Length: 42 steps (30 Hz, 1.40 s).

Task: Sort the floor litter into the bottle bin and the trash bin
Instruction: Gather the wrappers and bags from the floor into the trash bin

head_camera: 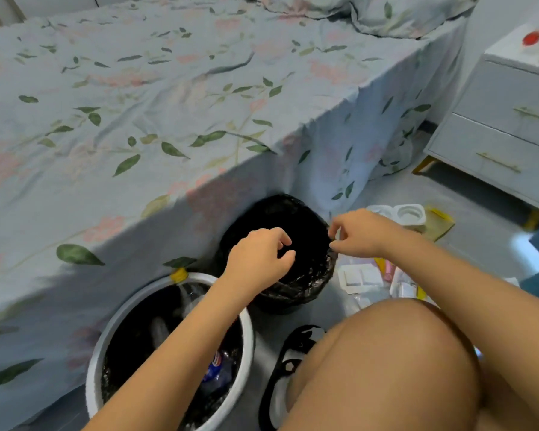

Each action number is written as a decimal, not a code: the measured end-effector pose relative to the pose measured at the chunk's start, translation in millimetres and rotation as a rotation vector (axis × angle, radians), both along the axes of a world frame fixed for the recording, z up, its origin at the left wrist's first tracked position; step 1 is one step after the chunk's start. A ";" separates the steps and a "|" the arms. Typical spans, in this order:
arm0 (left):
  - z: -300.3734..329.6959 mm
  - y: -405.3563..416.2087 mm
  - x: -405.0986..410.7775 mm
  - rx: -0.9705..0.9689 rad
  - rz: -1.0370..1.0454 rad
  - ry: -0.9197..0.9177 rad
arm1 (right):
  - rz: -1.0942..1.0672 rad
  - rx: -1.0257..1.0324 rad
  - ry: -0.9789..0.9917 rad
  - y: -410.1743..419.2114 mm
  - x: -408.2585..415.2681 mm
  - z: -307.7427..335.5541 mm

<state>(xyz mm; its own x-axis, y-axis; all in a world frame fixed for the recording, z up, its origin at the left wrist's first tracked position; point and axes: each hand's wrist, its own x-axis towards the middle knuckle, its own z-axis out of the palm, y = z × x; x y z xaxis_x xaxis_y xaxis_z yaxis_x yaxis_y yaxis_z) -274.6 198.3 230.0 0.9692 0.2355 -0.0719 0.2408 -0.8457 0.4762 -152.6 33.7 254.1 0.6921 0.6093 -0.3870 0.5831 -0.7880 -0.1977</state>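
Note:
A black trash bin (pixel 296 287) lined with a black bag stands on the floor against the bed. My left hand (pixel 259 253) hovers over its opening, fingers curled and apart, holding nothing. My right hand (pixel 360 233) is at the bin's right rim, fingers pinched loosely, with nothing visible in them. A white bottle bin (pixel 246 331) with a black liner stands nearer me on the left and holds plastic bottles (pixel 218 368), one with a yellow cap (pixel 179 274). Litter lies on the floor to the right: white plastic trays (pixel 395 214), flat white packets (pixel 360 278) and a yellow wrapper (pixel 439 222).
A bed with a floral sheet (pixel 137 119) fills the left and back. A grey nightstand with drawers (pixel 504 126) stands at the right. My bare knee (pixel 386 365) and a black-and-white slipper (pixel 280 377) are at the bottom.

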 end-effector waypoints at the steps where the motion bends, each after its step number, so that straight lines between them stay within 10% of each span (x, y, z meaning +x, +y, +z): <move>1: -4.9 -17.6 17.9 -0.003 -0.051 0.014 | -0.038 -0.015 -0.008 -15.4 12.8 -7.7; 17: -239.2 -171.6 165.2 -0.227 -0.130 0.588 | -0.307 -0.200 0.101 -171.9 184.6 -172.2; 34: -350.8 -188.6 248.6 0.202 0.035 0.614 | -0.336 -0.187 0.166 -193.3 221.4 -312.6; 42: -334.4 -171.2 240.5 -0.195 0.416 0.345 | -0.336 -0.092 -0.005 -155.4 255.6 -357.0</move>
